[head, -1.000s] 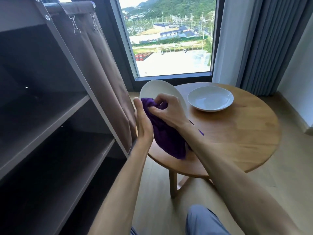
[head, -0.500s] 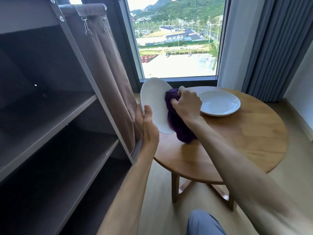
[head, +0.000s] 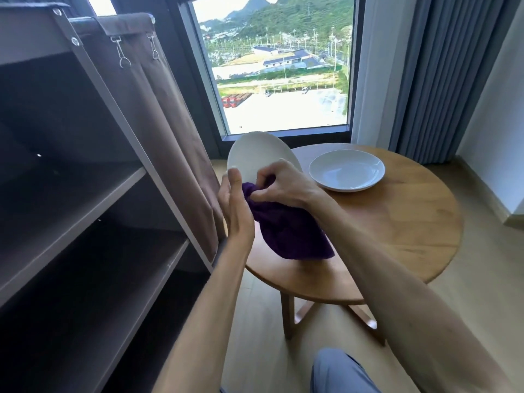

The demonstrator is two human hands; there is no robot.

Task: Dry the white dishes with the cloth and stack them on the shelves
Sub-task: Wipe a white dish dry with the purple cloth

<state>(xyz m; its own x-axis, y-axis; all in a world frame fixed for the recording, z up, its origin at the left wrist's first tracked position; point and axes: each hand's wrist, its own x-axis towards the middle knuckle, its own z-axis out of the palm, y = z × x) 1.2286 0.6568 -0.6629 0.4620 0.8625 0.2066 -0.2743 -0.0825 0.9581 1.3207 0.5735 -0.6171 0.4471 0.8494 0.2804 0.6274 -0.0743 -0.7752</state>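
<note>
A white plate stands on edge above the table's left rim, and my left hand grips it at its lower left edge, thumb on the near face. My right hand clutches a bunched purple cloth and presses it against the plate's lower part; the rest of the cloth hangs down over the table. A second white plate lies flat on the round wooden table, to the right of my hands. The dark shelves stand open on the left, with nothing on the boards that show.
A brown fabric curtain hangs on clips from the shelf frame, right beside the held plate. Behind the table are a window and grey drapes. My knee shows at the bottom, above light wood flooring.
My right hand with the cloth has moved from the plate's right side down to its lower part near my left thumb. The plate stays upright in my left hand.
</note>
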